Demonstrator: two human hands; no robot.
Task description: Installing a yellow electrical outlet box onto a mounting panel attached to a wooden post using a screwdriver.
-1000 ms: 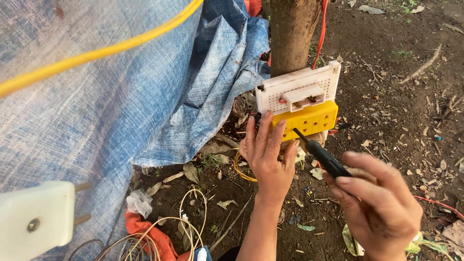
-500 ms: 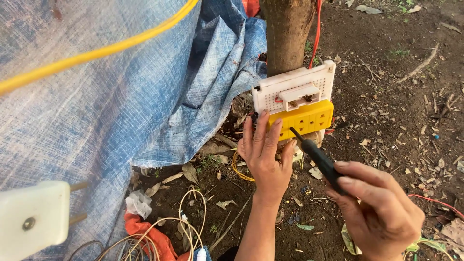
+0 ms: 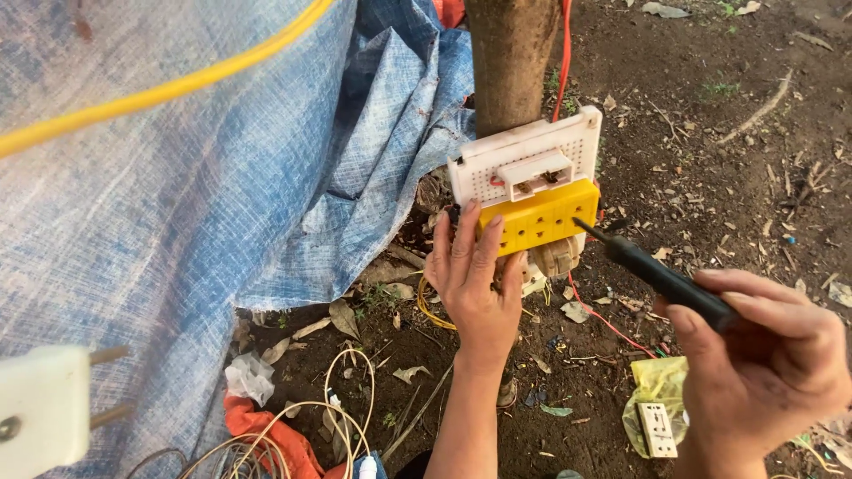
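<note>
A white perforated board (image 3: 568,146) with a yellow socket block (image 3: 555,213) stands against a tree trunk (image 3: 510,62). My left hand (image 3: 475,279) presses flat on the block's left end, fingers pointing up. My right hand (image 3: 768,359) grips a black screwdriver (image 3: 661,277) whose tip hovers just right of the yellow block, apart from it.
A blue tarp (image 3: 204,204) covers the left side, crossed by a yellow cable (image 3: 160,93). A white plug (image 3: 44,404) hangs at lower left. White wire coils (image 3: 342,417), a red wire (image 3: 612,324), a yellow bag with a white socket (image 3: 657,417) and dry leaves lie on the soil.
The view has shifted slightly. My right hand has drawn the screwdriver a little right and up; its tip now sits off the block's right edge. My left hand stays on the block.
</note>
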